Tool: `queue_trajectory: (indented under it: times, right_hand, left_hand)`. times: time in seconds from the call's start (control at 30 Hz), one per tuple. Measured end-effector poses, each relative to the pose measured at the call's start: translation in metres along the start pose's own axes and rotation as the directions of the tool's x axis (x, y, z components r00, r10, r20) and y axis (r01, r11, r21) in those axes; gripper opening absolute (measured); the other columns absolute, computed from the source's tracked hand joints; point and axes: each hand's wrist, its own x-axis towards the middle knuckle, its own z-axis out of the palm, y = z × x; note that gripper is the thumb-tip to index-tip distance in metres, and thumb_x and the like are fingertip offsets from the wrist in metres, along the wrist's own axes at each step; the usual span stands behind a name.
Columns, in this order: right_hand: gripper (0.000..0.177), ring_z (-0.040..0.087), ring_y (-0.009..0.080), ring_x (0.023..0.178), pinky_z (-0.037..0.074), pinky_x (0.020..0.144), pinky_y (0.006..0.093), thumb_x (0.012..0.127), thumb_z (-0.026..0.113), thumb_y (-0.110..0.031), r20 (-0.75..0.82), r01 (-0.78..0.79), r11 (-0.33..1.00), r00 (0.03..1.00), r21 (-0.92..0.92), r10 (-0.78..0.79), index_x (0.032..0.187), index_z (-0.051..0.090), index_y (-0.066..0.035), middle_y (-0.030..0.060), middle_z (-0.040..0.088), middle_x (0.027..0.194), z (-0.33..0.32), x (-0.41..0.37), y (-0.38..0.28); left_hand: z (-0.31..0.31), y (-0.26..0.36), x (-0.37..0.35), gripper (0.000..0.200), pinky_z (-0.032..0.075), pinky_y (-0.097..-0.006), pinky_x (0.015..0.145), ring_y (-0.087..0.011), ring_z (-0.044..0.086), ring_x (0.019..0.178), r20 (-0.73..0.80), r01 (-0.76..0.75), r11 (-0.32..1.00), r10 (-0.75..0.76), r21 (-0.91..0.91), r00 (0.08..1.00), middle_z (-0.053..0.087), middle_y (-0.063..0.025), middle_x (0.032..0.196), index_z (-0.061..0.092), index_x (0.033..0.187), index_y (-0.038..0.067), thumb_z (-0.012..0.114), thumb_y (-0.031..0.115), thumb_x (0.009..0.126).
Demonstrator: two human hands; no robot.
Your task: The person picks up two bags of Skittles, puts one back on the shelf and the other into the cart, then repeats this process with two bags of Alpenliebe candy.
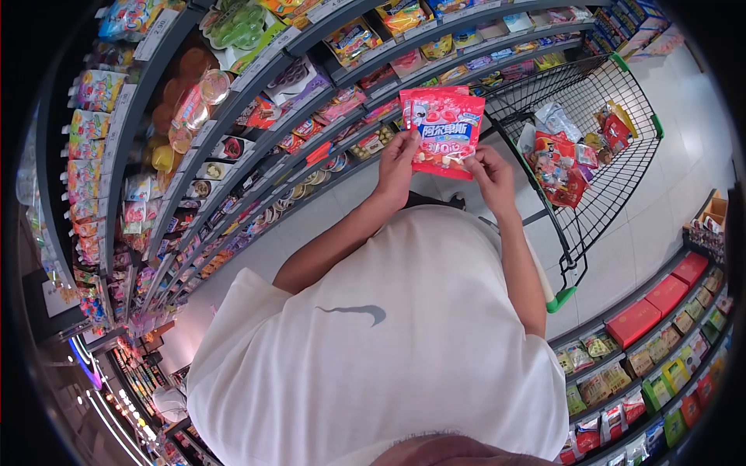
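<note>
A pink-red candy bag (447, 133) with a blue label and white Chinese lettering is held up in front of my chest, its printed face toward me. A second pink edge shows behind its top left corner. My left hand (395, 165) pinches the bag's left edge, thumb on the front. At the lower right corner, my right hand (493, 177) is closed on the bag with thumb and fingertips. To the right of my hands stands a black wire shopping cart (576, 76) with green corner pieces. Several snack bags (561, 163) lie inside it.
Shelves (268, 78) of bagged sweets, cups and boxes curve along my left and front. On the lower right, another shelf holds red boxes (646, 312) and packaged snacks. A pale tiled floor (676, 182) runs beneath the cart. Another person (169, 404) appears at the lower left.
</note>
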Motion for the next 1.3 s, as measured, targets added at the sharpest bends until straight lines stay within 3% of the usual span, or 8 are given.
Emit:
queue_trajectory:
  times: [0.17, 0.2, 0.47, 0.57, 0.7, 0.83, 1.0, 1.3]
  right_hand:
    - [0.015, 0.061, 0.0143, 0.078, 0.049, 0.067, 0.0254, 0.086, 0.070, -0.013, 0.078, 0.070, 0.974, 0.995, -0.213, -0.054, 0.085, 0.069, 0.002, 0.0112, 0.066, 0.112, -0.001, -0.001, -0.013]
    - [0.017, 0.065, 0.0184, 0.079, 0.051, 0.068, 0.0268, 0.085, 0.072, -0.016, 0.084, 0.087, 0.961, 0.994, -0.264, -0.067, 0.084, 0.070, 0.001, 0.0114, 0.066, 0.115, 0.002, -0.001, -0.014]
    - [0.023, 0.068, 0.0220, 0.083, 0.053, 0.068, 0.0304, 0.082, 0.076, -0.024, 0.118, 0.076, 0.944, 0.992, -0.321, -0.039, 0.086, 0.072, -0.002, 0.0093, 0.066, 0.115, 0.003, -0.002, -0.022]
    - [0.024, 0.069, 0.0223, 0.081, 0.053, 0.068, 0.0313, 0.081, 0.077, -0.025, 0.137, 0.160, 0.882, 0.984, -0.442, -0.110, 0.085, 0.073, -0.002, 0.0090, 0.068, 0.112, 0.002, -0.003, -0.018]
    - [0.023, 0.069, 0.0233, 0.077, 0.052, 0.068, 0.0324, 0.081, 0.076, -0.025, 0.112, 0.060, 0.922, 0.994, -0.383, -0.018, 0.084, 0.073, -0.002, 0.0083, 0.069, 0.110, 0.004, -0.004, -0.023]
    - [0.021, 0.067, 0.0232, 0.075, 0.052, 0.068, 0.0325, 0.081, 0.076, -0.022, 0.125, 0.162, 0.911, 0.984, -0.378, -0.123, 0.085, 0.072, -0.002, 0.0093, 0.068, 0.109, 0.001, -0.004, -0.024]
    - [0.021, 0.066, 0.0210, 0.075, 0.055, 0.066, 0.0298, 0.084, 0.075, -0.022, 0.131, 0.151, 0.923, 0.985, -0.355, -0.111, 0.086, 0.071, -0.001, 0.0106, 0.067, 0.109, -0.001, -0.004, -0.019]
    - [0.019, 0.066, 0.0204, 0.076, 0.055, 0.065, 0.0295, 0.086, 0.073, -0.021, 0.088, 0.142, 0.953, 0.989, -0.268, -0.122, 0.089, 0.069, -0.002, 0.0114, 0.066, 0.109, -0.002, -0.006, -0.024]
  left_hand:
    - [-0.006, -0.003, 0.001, 0.021, 0.049, -0.0230, 0.075, -0.0039, 0.056, 0.088, -0.025, -0.038, 0.999, 0.038, 0.007, 0.999, 0.060, 0.0026, 0.094, 0.061, 0.108, 0.008, 0.057, 0.027, 0.101]
    - [-0.007, 0.000, 0.000, 0.020, 0.053, -0.0285, 0.082, -0.0098, 0.062, 0.096, -0.028, -0.019, 1.000, 0.020, 0.023, 0.999, 0.063, 0.0003, 0.104, 0.059, 0.110, 0.009, 0.053, 0.027, 0.102]
    - [-0.006, 0.004, -0.007, 0.023, 0.052, -0.0248, 0.076, -0.0067, 0.061, 0.090, -0.035, -0.066, 0.997, 0.065, -0.038, 0.997, 0.063, -0.0004, 0.100, 0.060, 0.111, 0.006, 0.055, 0.026, 0.101]
    - [-0.006, 0.004, -0.007, 0.023, 0.052, -0.0250, 0.076, -0.0067, 0.061, 0.090, -0.045, -0.065, 0.996, 0.062, -0.066, 0.997, 0.063, -0.0007, 0.101, 0.060, 0.112, 0.006, 0.056, 0.026, 0.101]
    - [-0.011, 0.002, -0.005, 0.022, 0.052, -0.0250, 0.076, -0.0066, 0.060, 0.091, -0.010, -0.037, 0.998, 0.037, -0.055, 0.999, 0.062, 0.0004, 0.103, 0.060, 0.111, 0.008, 0.056, 0.028, 0.101]
    - [-0.010, 0.001, -0.004, 0.021, 0.052, -0.0249, 0.077, -0.0070, 0.061, 0.093, 0.002, -0.022, 0.999, 0.022, -0.044, 1.000, 0.062, 0.0009, 0.103, 0.059, 0.110, 0.009, 0.055, 0.028, 0.101]
    - [-0.007, 0.002, -0.002, 0.017, 0.057, -0.0306, 0.078, -0.0110, 0.065, 0.094, -0.037, 0.002, 1.000, -0.003, -0.027, 0.999, 0.065, -0.0006, 0.105, 0.058, 0.108, 0.011, 0.054, 0.026, 0.101]
    - [-0.001, 0.005, -0.004, 0.015, 0.054, -0.0272, 0.077, -0.0091, 0.063, 0.093, -0.037, -0.013, 1.000, 0.012, -0.026, 0.999, 0.064, 0.0008, 0.100, 0.060, 0.103, 0.012, 0.057, 0.026, 0.100]
